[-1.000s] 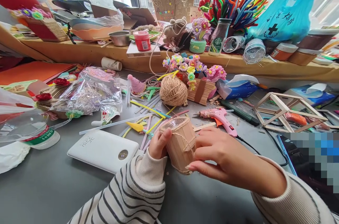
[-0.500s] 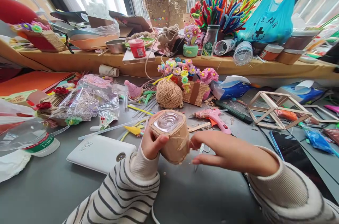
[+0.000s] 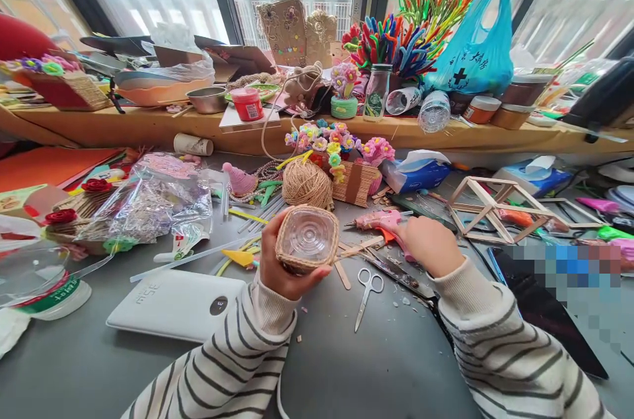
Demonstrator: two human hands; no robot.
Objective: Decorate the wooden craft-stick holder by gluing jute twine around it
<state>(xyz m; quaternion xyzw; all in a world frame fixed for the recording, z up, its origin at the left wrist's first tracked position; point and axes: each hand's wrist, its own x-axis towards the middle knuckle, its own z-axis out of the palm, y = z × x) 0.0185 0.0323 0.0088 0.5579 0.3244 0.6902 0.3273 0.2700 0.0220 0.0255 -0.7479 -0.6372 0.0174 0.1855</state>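
My left hand (image 3: 277,267) is wrapped round a small plastic cup (image 3: 307,238) clad in wooden sticks and twine, tipped so its clear bottom faces me. My right hand (image 3: 428,244) reaches right and closes on the handle of a pink glue gun (image 3: 379,221) lying on the grey table (image 3: 347,353). Small scissors (image 3: 366,287) lie between my arms. A ball of twine (image 3: 306,184) sits just behind the cup.
A white power bank (image 3: 176,303) lies left of my arm. Crinkled plastic bags (image 3: 148,201), loose sticks and pipe cleaners crowd the middle. A stick frame (image 3: 490,207) and tissue packs (image 3: 416,171) stand to the right. A cluttered wooden sill (image 3: 446,135) runs along the back.
My left hand has tilted the cup so its bottom faces me. My right hand has left the cup and moved right onto the glue gun.
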